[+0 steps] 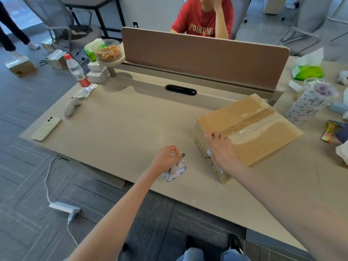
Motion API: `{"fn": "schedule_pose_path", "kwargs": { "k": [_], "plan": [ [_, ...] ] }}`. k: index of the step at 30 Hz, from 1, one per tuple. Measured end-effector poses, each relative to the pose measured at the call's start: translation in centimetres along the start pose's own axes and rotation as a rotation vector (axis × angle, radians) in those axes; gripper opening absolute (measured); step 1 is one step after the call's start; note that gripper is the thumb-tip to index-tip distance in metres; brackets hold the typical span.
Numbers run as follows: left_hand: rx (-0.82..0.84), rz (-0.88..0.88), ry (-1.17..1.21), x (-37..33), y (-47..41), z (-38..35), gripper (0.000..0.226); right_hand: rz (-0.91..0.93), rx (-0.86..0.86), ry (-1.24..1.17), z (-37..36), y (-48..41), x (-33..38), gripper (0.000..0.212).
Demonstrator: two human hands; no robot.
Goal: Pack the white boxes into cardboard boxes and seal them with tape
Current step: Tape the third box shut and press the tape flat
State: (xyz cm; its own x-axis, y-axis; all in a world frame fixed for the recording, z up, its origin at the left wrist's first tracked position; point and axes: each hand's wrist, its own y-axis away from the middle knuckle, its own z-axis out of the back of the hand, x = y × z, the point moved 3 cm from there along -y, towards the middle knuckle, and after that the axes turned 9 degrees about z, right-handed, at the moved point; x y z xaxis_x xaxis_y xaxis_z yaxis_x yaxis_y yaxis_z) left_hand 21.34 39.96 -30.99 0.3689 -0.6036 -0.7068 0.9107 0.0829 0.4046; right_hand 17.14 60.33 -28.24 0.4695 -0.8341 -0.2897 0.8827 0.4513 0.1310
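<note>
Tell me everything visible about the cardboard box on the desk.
The cardboard box is brown, flat and rectangular, lying closed on the desk at its right side, turned at an angle. Clear tape runs along the top seam and looks wrinkled near the front edge. Printed marks line its near side. The right hand presses on its near corner; the left hand holds a tape roll beside it.

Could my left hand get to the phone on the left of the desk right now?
Probably not right away: the left hand is closed on the tape roll. The desk between it and the phone is bare.
</note>
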Motion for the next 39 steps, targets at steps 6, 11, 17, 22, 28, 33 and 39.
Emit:
{"fn": "schedule_pose_path", "kwargs": {
  "k": [6, 11, 17, 22, 28, 33, 39],
  "plan": [
    [-0.023, -0.068, 0.122, -4.0, 0.5, 0.3, 0.019, -0.154, 0.091, -1.244, 3.1, 0.8, -1.4, 0.059],
    [0.007, -0.072, 0.195, -6.4, 0.8, 0.2, 0.020, -0.061, 0.136, -1.314, 3.0, 0.6, -0.1, 0.075],
    [0.050, -0.026, 0.311, -6.2, 1.4, 0.9, 0.019, -0.054, 0.128, -1.391, 2.3, 0.5, -0.2, 0.007],
    [0.076, -0.024, 0.179, -5.6, 0.9, 0.9, 0.006, -0.065, 0.086, -1.441, 3.1, 0.1, -0.3, 0.011],
    [0.177, 0.030, 0.237, -5.7, 0.5, 1.9, 0.079, -0.181, 0.015, -1.590, 3.1, -1.1, -0.7, 0.010],
    [0.189, 0.004, 0.318, -5.4, -0.3, 2.3, 0.079, -0.304, 0.006, -1.641, 2.0, -2.0, -0.6, 0.016],
    [0.177, -0.046, 0.422, -4.9, -1.1, 2.2, 0.047, -0.263, -0.057, -1.470, 0.9, -2.9, 0.1, 0.024]
  ]
}}
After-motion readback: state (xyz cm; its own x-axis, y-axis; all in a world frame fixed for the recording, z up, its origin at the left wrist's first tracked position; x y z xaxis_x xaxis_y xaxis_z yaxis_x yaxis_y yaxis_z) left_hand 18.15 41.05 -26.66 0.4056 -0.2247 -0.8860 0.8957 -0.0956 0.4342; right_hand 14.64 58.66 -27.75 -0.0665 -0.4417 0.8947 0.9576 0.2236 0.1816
